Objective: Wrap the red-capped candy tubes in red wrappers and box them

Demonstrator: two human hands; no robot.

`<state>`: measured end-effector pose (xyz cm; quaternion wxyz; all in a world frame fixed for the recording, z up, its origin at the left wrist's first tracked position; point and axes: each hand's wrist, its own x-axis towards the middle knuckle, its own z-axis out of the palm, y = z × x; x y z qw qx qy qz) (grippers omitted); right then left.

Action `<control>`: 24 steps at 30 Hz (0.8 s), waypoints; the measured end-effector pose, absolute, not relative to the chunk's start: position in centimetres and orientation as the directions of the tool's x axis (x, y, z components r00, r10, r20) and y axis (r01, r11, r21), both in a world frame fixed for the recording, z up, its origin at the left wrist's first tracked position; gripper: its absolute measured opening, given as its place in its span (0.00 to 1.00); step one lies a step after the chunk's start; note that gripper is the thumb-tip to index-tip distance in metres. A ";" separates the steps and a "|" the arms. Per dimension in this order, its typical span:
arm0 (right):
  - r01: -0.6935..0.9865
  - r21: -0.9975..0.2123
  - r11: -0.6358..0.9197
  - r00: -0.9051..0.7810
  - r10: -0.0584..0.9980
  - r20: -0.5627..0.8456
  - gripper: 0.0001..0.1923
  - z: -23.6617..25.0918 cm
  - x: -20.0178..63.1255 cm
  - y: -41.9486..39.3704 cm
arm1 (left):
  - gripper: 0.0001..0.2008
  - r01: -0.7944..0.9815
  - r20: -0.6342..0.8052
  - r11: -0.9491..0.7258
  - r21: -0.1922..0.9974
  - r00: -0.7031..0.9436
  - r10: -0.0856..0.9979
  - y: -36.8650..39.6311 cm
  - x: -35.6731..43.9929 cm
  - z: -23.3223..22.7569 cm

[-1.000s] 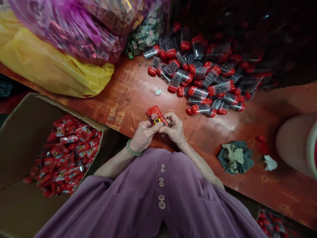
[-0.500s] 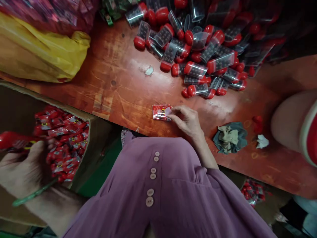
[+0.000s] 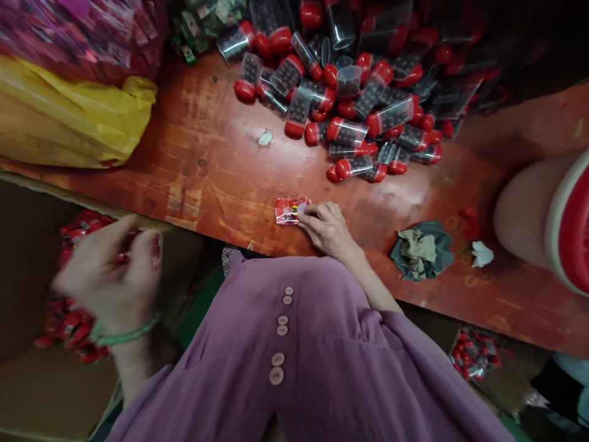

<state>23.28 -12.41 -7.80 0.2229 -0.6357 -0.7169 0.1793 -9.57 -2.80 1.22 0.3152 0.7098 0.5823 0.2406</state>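
Head view: the right hand (image 3: pixel 324 226) pinches the right end of a red wrapper (image 3: pixel 285 212) on the near tabletop (image 3: pixel 221 184); a loose pinch could let it slide. The blurred left hand (image 3: pixel 110 273), fingers parted over the left carton (image 3: pixel 59 387), could clip it if swung low.

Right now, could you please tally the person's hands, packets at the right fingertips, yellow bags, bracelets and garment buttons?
Left hand and right hand: 2
Red packet: 1
Yellow bag: 1
Green bracelet: 1
Buttons on the purple garment: 6
Total: 11
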 end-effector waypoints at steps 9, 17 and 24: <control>0.873 -0.457 0.173 -0.102 0.979 0.178 0.15 -10.4 22.1 -13.0 | 0.22 0.239 0.114 -0.735 0.635 0.912 0.394 -1.6 5.4 -7.6; 0.841 -0.531 0.103 -0.015 0.986 0.168 0.10 -6.7 24.3 -12.3 | 0.18 0.149 0.190 -0.786 0.600 0.928 0.320 -0.9 5.2 -9.0; 0.960 -0.222 -0.171 0.223 0.947 0.231 0.18 -5.8 30.0 -9.6 | 0.14 0.153 0.286 -0.887 0.435 0.911 0.298 -0.5 5.3 -8.8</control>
